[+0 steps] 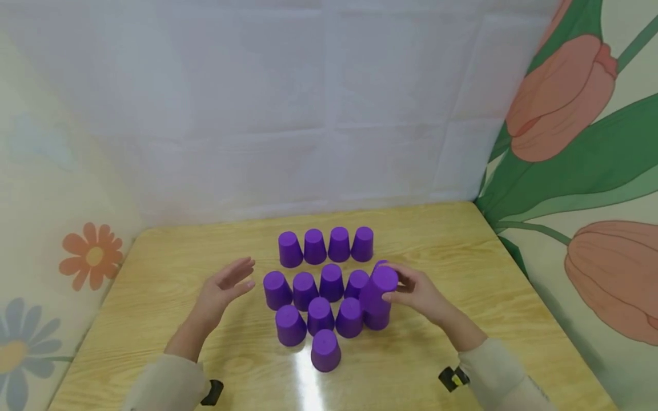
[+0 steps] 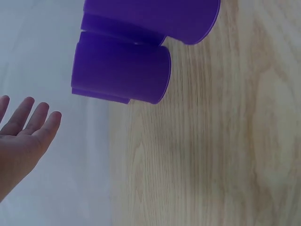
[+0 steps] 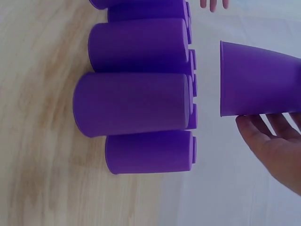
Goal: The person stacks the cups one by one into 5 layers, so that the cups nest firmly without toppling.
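Pale beige sleeves (image 1: 167, 383), black wrist pieces (image 1: 449, 378)

Wood-grain table (image 1: 447, 245), white sheet (image 1: 329, 103), tulip-patterned wall (image 1: 581, 148)

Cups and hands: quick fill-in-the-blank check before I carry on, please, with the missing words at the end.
1. The raised cup in the right hand is coloured ____.
2. That cup's mouth faces ____.
3. The left hand holds ____.
4. The row nearest the white sheet has ____ cups.

Missing words: purple; down; nothing; four.
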`<state>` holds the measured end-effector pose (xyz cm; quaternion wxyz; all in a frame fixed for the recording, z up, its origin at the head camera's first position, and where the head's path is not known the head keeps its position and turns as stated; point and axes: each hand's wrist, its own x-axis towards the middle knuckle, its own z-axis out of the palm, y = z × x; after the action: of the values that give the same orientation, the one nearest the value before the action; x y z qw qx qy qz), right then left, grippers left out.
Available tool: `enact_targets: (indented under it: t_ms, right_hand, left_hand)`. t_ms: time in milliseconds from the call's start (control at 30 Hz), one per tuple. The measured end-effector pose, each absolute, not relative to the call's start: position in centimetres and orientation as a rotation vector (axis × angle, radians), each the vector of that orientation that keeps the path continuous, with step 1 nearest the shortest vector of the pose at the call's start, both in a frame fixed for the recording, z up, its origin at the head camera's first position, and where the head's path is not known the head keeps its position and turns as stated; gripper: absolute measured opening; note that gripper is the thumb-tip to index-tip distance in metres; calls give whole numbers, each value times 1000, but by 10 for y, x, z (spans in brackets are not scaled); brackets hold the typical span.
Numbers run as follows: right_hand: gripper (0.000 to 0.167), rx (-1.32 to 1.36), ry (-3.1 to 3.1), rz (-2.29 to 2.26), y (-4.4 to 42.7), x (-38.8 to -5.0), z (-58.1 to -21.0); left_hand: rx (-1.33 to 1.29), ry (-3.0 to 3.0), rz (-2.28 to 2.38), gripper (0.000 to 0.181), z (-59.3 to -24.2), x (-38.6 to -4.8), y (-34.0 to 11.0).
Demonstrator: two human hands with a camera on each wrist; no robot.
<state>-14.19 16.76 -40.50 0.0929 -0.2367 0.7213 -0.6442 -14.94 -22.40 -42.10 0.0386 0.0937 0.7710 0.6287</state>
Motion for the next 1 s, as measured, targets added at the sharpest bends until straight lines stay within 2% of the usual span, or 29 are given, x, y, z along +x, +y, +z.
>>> enact_targets:
  t_ms: [200, 600, 1000]
  right_hand:
    - [48, -643, 2228, -1922, 172, -153, -398]
    - [45, -483, 2398, -1975, 188, -178, -394]
    - [49, -333, 2508, -1995, 203, -199, -392]
  left_hand:
    - [402, 2295, 1990, 54, -426, -140, -215]
    - [425, 2150, 2172, 56, -430, -119, -195]
    - [730, 1933, 2196, 54, -426, -105, -171]
